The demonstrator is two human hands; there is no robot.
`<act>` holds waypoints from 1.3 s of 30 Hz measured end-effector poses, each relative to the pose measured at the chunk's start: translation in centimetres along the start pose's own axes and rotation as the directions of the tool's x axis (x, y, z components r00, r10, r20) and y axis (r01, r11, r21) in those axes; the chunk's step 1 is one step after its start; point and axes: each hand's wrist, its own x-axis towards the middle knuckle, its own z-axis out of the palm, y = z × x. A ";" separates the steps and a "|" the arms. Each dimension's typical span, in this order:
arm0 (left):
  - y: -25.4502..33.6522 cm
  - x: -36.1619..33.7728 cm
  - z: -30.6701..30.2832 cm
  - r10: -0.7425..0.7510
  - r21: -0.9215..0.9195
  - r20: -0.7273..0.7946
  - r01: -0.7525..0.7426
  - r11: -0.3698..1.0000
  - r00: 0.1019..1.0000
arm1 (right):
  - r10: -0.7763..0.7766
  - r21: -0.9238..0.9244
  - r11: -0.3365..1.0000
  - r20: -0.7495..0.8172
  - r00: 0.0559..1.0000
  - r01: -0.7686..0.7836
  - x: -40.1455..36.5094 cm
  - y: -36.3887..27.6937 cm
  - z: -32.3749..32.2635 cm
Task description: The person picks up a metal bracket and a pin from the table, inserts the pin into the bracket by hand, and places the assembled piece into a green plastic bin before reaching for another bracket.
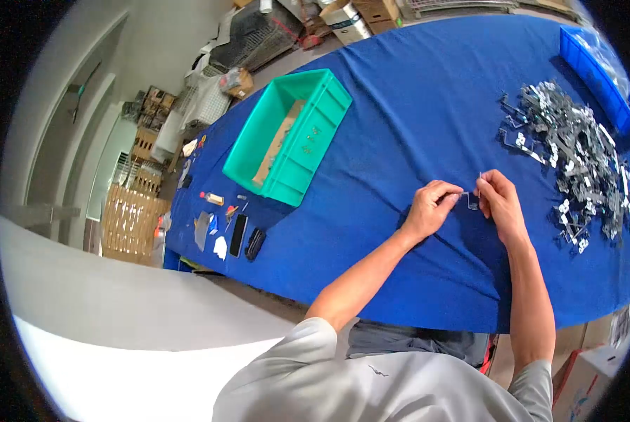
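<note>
Head view, clock directions taken from the hands with twelve at the far side: the left hand and right hand meet above the cloth, both closed in fingertip grips on a small part held between them. The part looks thin, narrow and angular; a short leg of it points to six o'clock, toward the person's grey shirt. It is too small to tell which way its long axis runs.

Soft blue cloth, creased in long folds, covers the table. From two to four o'clock spreads a loose pile of thin, angular pieces in black, grey and white, tangled and pointing every way.

At nine o'clock lie a flat, dark phone, a ribbed black case just beside it and a crumpled white wad. At ten o'clock stands a green crate, rigid and oblong, its length running from one to seven; inside is a brown sheet with tiny bits along it, too small to name.

Between one and two o'clock, a blue bin holds clear, wrinkled plastic. Beyond the table, at eleven, stand cardboard cartons.
</note>
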 end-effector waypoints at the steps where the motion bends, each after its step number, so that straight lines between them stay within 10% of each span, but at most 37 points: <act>1: 0.2 0.0 -0.2 0.001 0.001 0.005 -0.001 1.000 1.000 | 0.008 0.015 1.000 -0.004 1.000 -0.008 0.1 0.1 -0.2; 11: 0.1 0.6 -1.0 -0.086 -0.063 -0.035 0.084 0.995 0.996 | 0.028 0.021 0.999 0.005 1.000 -0.028 0.0 -0.2 -0.2; 16: -1.8 2.4 -8.4 -0.105 0.174 -0.226 0.146 0.974 0.968 | 0.048 -0.007 0.999 0.029 0.998 -0.048 0.2 0.6 -0.6; 17: -3.3 3.0 -10.3 0.058 0.480 -0.267 0.081 0.873 0.962 | 0.032 -0.016 0.999 0.011 0.999 -0.031 -0.1 0.3 -0.5; 24: -15.8 1.2 -24.1 0.039 0.704 -0.388 0.269 0.657 0.921 | -0.064 -0.100 0.993 0.020 0.998 0.066 0.6 1.4 -0.1; 36: -13.6 1.2 -22.5 0.228 0.866 -0.333 0.202 0.457 0.915 | -0.241 -0.314 0.920 0.014 0.970 0.233 0.6 1.6 -0.1; 39: -8.2 3.8 -18.0 0.221 0.744 -0.320 0.100 0.660 0.921 | -0.287 -0.430 0.860 0.038 0.957 0.275 0.5 1.9 0.5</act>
